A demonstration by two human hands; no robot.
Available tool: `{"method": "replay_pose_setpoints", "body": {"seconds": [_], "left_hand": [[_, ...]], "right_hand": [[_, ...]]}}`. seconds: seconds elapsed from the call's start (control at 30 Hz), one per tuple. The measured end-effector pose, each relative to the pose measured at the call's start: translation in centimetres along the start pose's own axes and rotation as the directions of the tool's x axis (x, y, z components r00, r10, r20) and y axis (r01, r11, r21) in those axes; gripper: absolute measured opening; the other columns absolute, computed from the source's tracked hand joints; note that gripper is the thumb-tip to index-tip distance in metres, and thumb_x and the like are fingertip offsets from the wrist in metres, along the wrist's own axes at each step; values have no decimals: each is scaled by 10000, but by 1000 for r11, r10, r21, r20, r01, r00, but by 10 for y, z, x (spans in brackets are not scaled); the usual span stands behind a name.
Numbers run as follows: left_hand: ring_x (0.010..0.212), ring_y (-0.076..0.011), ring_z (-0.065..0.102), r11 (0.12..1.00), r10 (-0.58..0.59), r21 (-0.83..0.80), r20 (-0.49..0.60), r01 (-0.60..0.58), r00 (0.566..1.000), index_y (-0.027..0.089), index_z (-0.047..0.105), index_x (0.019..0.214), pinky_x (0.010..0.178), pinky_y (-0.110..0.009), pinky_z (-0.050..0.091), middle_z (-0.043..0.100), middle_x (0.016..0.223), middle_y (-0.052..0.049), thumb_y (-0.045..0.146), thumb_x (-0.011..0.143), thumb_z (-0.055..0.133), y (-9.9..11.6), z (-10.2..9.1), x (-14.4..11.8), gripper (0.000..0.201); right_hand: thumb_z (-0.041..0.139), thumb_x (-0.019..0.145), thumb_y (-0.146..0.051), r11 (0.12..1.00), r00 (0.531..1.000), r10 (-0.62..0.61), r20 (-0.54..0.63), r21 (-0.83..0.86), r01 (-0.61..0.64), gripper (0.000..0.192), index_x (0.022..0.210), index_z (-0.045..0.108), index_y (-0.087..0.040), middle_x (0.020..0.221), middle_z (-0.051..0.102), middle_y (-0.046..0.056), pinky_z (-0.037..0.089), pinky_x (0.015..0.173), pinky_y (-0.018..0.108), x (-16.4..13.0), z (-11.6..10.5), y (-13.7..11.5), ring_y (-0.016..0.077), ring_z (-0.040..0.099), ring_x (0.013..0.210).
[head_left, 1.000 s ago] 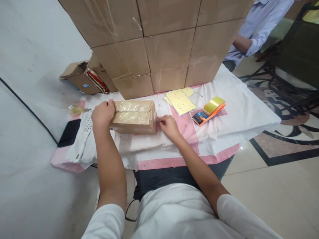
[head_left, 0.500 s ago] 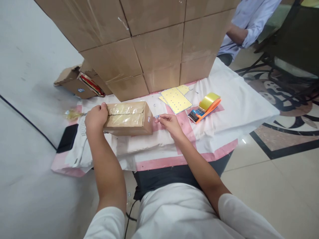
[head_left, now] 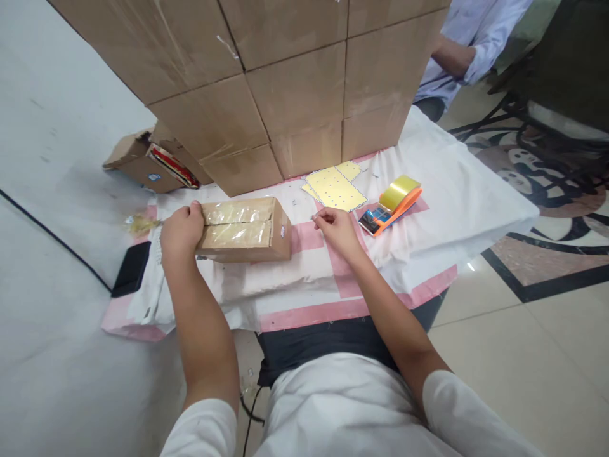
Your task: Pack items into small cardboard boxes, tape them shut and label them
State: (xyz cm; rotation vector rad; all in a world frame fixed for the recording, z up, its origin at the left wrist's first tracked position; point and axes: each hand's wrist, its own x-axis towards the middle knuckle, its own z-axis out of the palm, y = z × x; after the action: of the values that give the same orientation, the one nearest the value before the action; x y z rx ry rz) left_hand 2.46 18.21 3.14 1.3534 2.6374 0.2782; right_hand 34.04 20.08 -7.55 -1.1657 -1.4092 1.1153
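The small brown cardboard box sealed with clear tape [head_left: 243, 230] is being steadied in my left hand [head_left: 181, 230]; I am judging this the sticker step, my right hand [head_left: 335, 227] pinching something tiny, next needing precise placement on its end.

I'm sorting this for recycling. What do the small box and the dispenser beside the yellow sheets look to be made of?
The small box under the left hand looks like brown corrugated cardboard, matte, with glossy clear tape along its top seam, judging by the shine. The dispenser seems to be orange moulded plastic, smooth, carrying a roll of shiny yellowish tape. The yellow sheets look like paper or thin card.
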Motion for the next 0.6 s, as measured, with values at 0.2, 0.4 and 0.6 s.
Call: {"method": "replay_pose_setpoints", "body": {"seconds": [0.2, 0.4, 0.6], "left_hand": [[1374, -414, 547, 1000, -21, 18, -24, 21, 1000, 43, 645, 1331, 1103, -572, 430, 594, 1449, -290, 480, 1041, 233, 0, 0, -3, 666], [1324, -457, 580, 999, -42, 33, -8, 42, 999, 105, 696, 1236, 1069, -587, 457, 647, 1382, -269, 528, 1012, 243, 1, 2, 4, 660], [1262, -470, 612, 997, -56, 52, -12, 56, 998, 155, 693, 1148, 1025, -604, 482, 693, 1305, -237, 557, 992, 242, 1, 2, 4, 623]], "right_hand": [[490, 945, -136, 723, 990, -134, -32, -687, 75, 339, 1106, 782, -197, 1113, 786, 98, 496, 917, 356, 64, -28, -15, 255, 704, 1052], [501, 904, -69, 355, 972, 232, -31, -928, -114, 383, 1183, 748, -154, 1201, 696, 197, 506, 796, 378, 98, -22, -20, 322, 700, 1031], [490, 981, -209, 458, 949, 149, 277, -870, 182, 369, 1284, 700, -229, 1275, 611, 154, 495, 780, 359, 110, 20, -9, 285, 683, 1017]]}}
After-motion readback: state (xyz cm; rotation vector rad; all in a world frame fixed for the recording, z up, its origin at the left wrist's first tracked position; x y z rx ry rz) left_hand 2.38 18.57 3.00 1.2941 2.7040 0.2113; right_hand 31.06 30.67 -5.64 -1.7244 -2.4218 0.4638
